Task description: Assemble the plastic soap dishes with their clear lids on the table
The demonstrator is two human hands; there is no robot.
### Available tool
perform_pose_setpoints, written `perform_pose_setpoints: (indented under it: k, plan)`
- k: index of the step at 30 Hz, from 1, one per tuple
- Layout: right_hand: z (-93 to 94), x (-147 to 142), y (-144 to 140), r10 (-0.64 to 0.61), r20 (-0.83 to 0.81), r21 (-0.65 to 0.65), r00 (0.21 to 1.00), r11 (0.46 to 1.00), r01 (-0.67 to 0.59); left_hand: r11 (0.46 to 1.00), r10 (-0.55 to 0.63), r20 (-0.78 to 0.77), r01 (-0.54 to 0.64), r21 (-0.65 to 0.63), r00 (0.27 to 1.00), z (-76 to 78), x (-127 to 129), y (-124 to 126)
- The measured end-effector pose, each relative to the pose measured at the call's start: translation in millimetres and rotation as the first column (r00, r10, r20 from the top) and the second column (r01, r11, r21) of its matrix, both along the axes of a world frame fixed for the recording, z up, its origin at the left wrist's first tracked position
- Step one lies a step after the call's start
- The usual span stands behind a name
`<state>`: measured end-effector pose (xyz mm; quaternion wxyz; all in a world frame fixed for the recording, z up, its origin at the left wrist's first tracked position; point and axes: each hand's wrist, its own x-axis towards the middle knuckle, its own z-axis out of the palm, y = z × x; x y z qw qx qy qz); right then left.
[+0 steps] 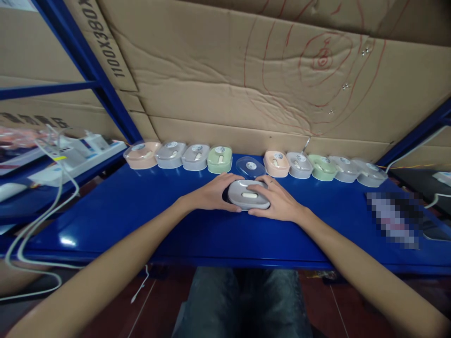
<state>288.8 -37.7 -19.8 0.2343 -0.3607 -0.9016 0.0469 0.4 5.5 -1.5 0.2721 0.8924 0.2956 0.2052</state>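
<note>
Creased cardboard (246,70) scrawled with red pen loops forms the back wall behind a glossy blue table (141,220). Blue steel shelf posts (88,61) slant up at left, and another blue post (419,134) at right. White cables (42,206) trail off the left shelf. Below lies a dark reddish floor (348,310).

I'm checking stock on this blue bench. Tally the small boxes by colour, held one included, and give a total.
Peach boxes: 2, first at the far left
Grey boxes: 6, counting the one held between the left hand and right hand, namely the held grey box
Green boxes: 2, first left of centre
Total: 10 boxes
Besides: 1 loose clear lid
</note>
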Motion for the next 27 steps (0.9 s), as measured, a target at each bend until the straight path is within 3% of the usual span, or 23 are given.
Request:
perform_pose_setpoints:
  k: [6, 12, 19, 24, 27]
  plan:
    - [-3.7, 8, 9, -0.029, -0.222, -0.053, 0.975, 0.998, 0.018, 1.000, -0.016, -0.049, 0.016, -0.001, 0.999, 7.0, -4, 0]
    - [-8.9, 7, 18, -0.086, -0.206, -0.065, 0.975, 0.995, 0.074, 0.998, -0.051, -0.095, 0.049, -0.027, 0.994, 16.3, -11, -1]
    - [-8.4, 9, 23, -0.229, -0.235, 0.100, 0.945, 0.961, 0.258, 0.998, -0.055, -0.100, 0.051, -0.045, 0.993, 19.4, -12, -1]
    - [-14.0, 15, 32, -0.218, -0.263, 0.050, 0.940, 0.970, 0.239, 0.997, -0.076, -0.105, 0.073, -0.032, 0.992, 17.8, -13, 2]
    - [-10.6, 18, 31, -0.231, -0.200, 0.049, 0.952, 0.968, 0.246, 0.995, -0.096, -0.121, 0.093, -0.031, 0.988, 18.4, -17, 3]
